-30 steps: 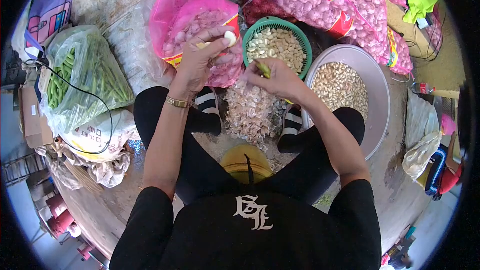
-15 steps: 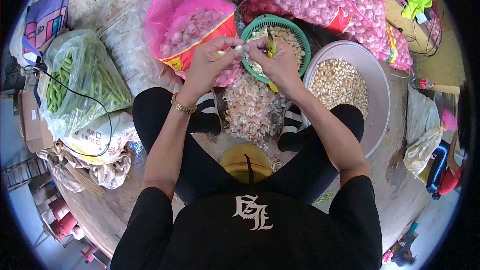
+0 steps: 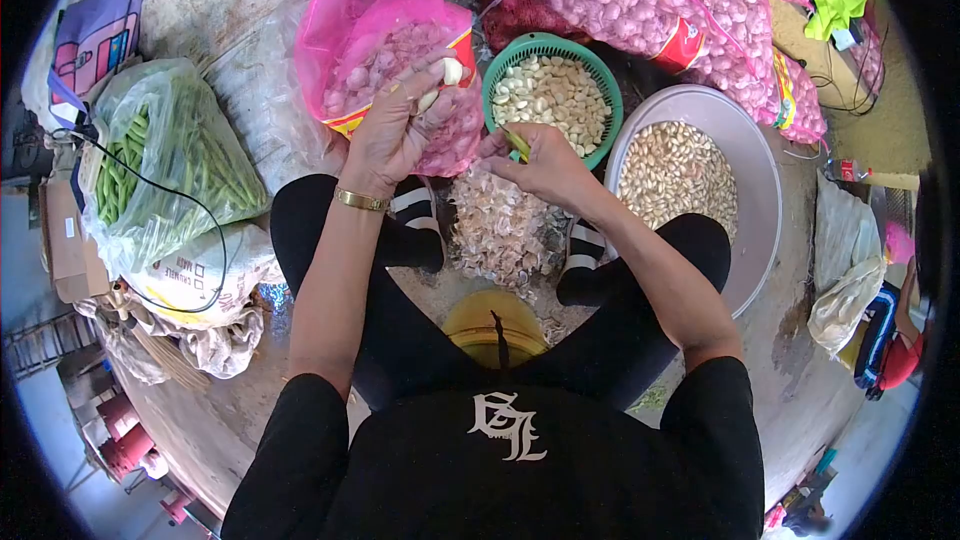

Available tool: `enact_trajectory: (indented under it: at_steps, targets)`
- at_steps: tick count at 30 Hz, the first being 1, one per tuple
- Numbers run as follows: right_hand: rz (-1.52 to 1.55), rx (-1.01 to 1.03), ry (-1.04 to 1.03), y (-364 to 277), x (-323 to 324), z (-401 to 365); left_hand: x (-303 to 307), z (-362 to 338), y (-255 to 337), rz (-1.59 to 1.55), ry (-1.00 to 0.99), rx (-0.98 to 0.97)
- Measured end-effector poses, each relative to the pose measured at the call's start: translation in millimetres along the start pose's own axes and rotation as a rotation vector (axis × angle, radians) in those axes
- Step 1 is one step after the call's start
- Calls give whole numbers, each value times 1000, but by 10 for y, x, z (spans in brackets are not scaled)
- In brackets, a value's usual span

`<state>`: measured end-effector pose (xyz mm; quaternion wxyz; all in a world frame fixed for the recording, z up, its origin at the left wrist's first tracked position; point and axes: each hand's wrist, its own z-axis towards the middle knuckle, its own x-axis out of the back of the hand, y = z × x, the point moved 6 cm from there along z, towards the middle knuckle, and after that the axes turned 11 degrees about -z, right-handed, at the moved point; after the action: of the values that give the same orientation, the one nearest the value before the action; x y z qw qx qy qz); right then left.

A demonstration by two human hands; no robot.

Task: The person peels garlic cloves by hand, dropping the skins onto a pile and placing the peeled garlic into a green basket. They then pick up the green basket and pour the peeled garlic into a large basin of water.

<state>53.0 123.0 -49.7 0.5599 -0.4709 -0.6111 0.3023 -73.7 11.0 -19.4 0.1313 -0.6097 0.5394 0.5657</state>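
Observation:
My left hand (image 3: 388, 136) is raised in front of the pink mesh bag (image 3: 335, 35), its fingers curled around peeled garlic cloves (image 3: 453, 71). One white clove shows at the fingertips and another lower by the palm. To its right, my right hand (image 3: 552, 172) is closed on a small knife with a yellow-green handle (image 3: 518, 146); the blade is mostly hidden. That hand hovers over the near edge of a green basket (image 3: 489, 110) full of peeled cloves. Below both hands, a heap of papery garlic skins (image 3: 500, 225) lies on the floor between my feet.
On the right stands a wide pale basin (image 3: 768, 195) of unpeeled cloves. Full mesh sacks of garlic (image 3: 715, 25) lie at the back right. A plastic bag of green pods (image 3: 175, 155) is on the left. Between my legs is a yellow container (image 3: 480, 312).
My hands have come apart from above the green basket. The left moved left, turning with cloves in it; the right came lower with the knife, and the blade no longer points up.

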Motion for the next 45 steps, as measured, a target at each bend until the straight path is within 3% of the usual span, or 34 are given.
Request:
enact_trajectory:
  at_steps: [3,6,9,11,14,17,21,23,27,30,31,33,40,45]
  targets:
    - [15,34,6,59,-42,7,53,55,-28,-94,-41,41]
    - [11,-114,-76,126,-80,-40,87,88,-75,-106,-37,54]
    - [-144,-47,-74,215,-137,-28,37,156,-130,-36,-3,19]
    - [-261,-98,-202,344,-242,-42,-30,274,-248,16,25,-12]
    - [-306,-135,-137,566,-327,-26,-75,468,-493,250,2,-33]
    - [-302,-72,-107,677,-329,-60,-107,533,-607,130,15,58]
    - [-264,-115,-147,407,-215,-129,-112,464,-548,-88,-62,119]
    - [-119,-38,-171,407,-239,-132,-102,423,-496,-85,-73,102]
    - [-155,-59,-181,87,-53,-147,-55,355,-337,-48,-78,42]
    - [20,-24,108,-226,236,-140,-37,317,-272,-4,-114,28]
    - [18,-27,107,-239,191,-92,-40,304,-288,-7,-114,30]
    - [80,243,474,-372,351,-39,-93,248,-347,-18,-163,57]
    - [276,109,367,-337,343,133,-230,85,-348,71,-181,4]
    - [586,-162,138,-186,334,109,-227,68,-353,60,-185,-42]
